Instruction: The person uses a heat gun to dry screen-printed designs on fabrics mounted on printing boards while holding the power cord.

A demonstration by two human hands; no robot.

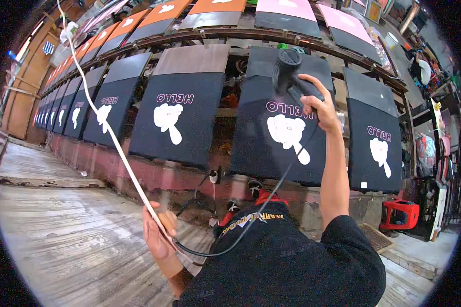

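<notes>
My right hand (320,102) is closed round the handle of a black hair dryer (287,69), held above a black printed fabric panel (251,138). That panel carries a pink outlined "HELLO" and a white cartoon shape (288,134). From the dryer a black cord (271,197) loops down past my chest. Low on the left, my left hand (159,233) has its fingers wrapped round a white cable (123,153), near where it meets the black cord. The white cable runs up to the top left.
More black printed panels (176,112) lie in a slanted row on both sides. Behind them, a metal rail (261,35) borders orange panels (200,13) and pink panels (287,13). A red plastic crate (399,215) stands on the right. Wooden planks (61,230) form the floor.
</notes>
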